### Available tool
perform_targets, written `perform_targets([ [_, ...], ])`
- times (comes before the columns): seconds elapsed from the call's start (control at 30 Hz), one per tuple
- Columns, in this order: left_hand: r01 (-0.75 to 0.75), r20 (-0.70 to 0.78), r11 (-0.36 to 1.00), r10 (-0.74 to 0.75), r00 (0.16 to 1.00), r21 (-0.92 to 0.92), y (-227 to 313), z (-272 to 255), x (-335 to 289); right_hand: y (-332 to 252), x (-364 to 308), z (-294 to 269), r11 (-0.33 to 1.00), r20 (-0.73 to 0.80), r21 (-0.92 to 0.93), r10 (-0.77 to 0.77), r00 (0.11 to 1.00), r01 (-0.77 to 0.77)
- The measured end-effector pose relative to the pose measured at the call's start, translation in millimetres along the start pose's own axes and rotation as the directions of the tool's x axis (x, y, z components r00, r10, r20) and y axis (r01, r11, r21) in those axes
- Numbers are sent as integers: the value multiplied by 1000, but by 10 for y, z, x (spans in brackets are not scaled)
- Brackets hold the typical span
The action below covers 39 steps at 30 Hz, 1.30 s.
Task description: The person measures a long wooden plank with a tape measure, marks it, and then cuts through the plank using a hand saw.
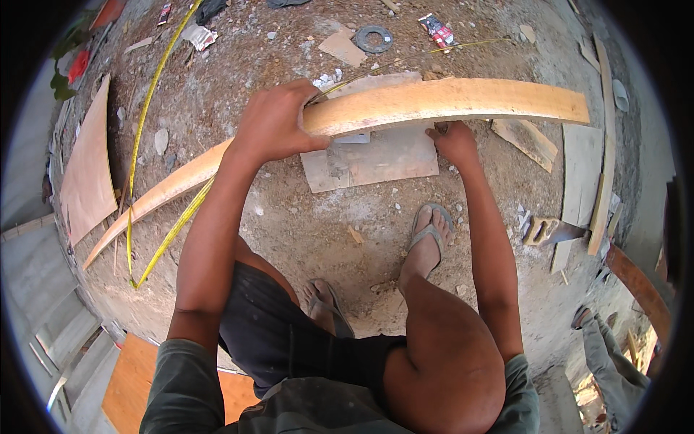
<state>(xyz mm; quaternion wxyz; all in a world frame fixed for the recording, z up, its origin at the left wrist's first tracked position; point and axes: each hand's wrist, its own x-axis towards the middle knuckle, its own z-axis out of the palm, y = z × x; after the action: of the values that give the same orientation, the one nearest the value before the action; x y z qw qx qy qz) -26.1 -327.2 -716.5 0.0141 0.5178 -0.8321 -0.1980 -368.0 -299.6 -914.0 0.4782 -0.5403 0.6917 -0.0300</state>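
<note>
A long, pale wooden plank (463, 98) stretches across in front of me, looking bent by the lens, its left end low and its right end farther away. My left hand (277, 121) is closed around it left of its middle, thumb on the near side. My right hand (455, 143) is at its near edge, farther right, with the fingers curled and partly hidden by the wood. A yellow measuring tape (150, 94) loops down at the left, goes under the plank by my left forearm, and shows again beyond it. Beneath the plank lies a flat grey board (387, 160).
A handsaw (543, 231) rests at the right beside wooden strips (601, 159). A thin brown sheet (90, 170) stands at the left. Beyond the plank lie a grey ring (374, 39) and a crumpled packet (438, 30). Another person's leg (611, 365) shows at lower right.
</note>
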Motion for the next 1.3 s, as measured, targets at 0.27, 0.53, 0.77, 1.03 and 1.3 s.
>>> perform_targets([
  [0.27, 39, -13, 997, -38, 999, 61, 6, 164, 42, -762, -897, 766, 851, -432, -483, -439, 788, 209],
  [0.53, 123, 225, 992, -127, 966, 30, -77, 719, 70, -605, -1221, 624, 899, -81, -250, -390, 917, 361],
  [0.77, 186, 206, 982, -184, 961, 6, -90, 659, 64, -590, -1105, 52, 719, -358, -477, -684, 636, 505],
  [1.03, 176, 200, 984, -180, 963, 40, -146, 616, 197, -593, -1010, -226, 749, -435, -437, -661, 611, 498],
  [1.3, 88, -83, 988, -99, 992, -127, 86, 292, 109, -713, -1010, -389, 848, -619, 73, -374, 691, 524],
])
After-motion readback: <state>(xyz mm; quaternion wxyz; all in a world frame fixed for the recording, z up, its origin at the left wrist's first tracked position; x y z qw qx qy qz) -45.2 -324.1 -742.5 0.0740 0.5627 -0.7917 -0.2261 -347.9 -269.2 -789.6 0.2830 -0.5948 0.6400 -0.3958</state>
